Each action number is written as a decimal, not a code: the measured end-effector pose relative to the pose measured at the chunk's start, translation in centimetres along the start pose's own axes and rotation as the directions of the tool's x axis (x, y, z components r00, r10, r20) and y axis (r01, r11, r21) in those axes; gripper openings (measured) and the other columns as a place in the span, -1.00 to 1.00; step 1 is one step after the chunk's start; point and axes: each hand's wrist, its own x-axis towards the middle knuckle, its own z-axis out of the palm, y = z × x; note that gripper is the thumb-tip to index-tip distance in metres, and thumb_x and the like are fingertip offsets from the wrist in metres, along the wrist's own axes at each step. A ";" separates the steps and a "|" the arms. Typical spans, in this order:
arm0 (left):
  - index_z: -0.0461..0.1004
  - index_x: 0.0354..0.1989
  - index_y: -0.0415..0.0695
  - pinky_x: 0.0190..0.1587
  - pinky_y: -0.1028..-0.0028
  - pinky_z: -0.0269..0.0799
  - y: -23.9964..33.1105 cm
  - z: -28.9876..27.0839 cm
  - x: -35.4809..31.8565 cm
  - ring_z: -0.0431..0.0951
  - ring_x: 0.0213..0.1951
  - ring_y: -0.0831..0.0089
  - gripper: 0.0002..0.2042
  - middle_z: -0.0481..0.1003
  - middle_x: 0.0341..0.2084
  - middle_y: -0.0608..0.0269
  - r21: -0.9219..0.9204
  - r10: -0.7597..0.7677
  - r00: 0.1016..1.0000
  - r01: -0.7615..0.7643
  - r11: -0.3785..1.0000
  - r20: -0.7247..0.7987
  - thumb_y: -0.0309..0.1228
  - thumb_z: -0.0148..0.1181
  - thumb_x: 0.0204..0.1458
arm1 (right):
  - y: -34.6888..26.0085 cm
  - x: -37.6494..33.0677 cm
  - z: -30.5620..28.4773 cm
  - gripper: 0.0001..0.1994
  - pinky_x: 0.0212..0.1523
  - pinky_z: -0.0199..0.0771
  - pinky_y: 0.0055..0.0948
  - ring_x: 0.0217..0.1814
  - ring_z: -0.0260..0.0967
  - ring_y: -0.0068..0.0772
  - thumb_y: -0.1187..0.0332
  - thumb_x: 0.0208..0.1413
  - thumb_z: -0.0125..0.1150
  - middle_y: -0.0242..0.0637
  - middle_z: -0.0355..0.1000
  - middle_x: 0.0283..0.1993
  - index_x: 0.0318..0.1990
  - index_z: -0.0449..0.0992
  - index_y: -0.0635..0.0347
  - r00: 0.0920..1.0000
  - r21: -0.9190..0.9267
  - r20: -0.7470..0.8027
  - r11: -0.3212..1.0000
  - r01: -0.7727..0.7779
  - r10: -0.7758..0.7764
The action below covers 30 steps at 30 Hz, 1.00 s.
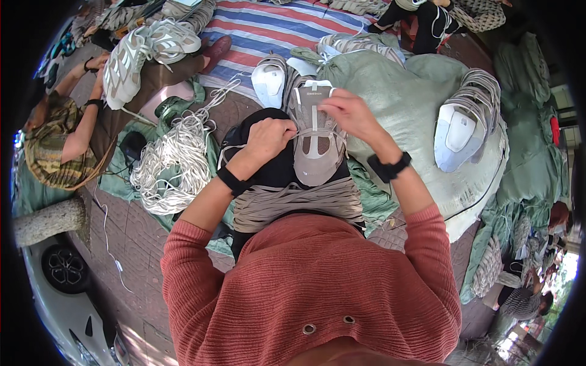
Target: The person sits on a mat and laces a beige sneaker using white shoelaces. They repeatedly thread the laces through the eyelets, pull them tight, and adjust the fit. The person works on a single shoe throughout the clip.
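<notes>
Presently, grey shoe upper (315, 168) lies on the person's lap (266, 166), toe end toward the body, between both hands. Left hand (267, 139) at its left edge: grip together, fingertips meeting by a thin cord (329, 132) that crosses the upper; cannot tell whether the cord is clamped. Right hand (353, 113) over its upper part, grip likewise together, thumb against fingers; anything between them too small to tell. Grey strands (299, 201) band the lap below. White cord heap (174, 165) to the left; green sack (390, 97) to the right, bearing a stack of uppers (459, 128)
</notes>
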 end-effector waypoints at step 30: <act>0.58 -0.28 -0.05 -0.37 0.20 0.45 2.8 1.7 -2.8 0.59 -0.44 0.06 -0.88 0.54 -0.59 0.06 -0.292 -0.373 0.927 0.347 0.891 -0.038 -0.33 0.20 0.07 | 0.2 0.2 3.9 -0.92 -0.01 0.14 -0.27 -0.15 0.35 -0.29 0.49 -0.08 0.19 -0.40 0.38 -0.37 -0.43 0.58 0.08 0.970 -0.117 0.224 0.985 0.124 -0.095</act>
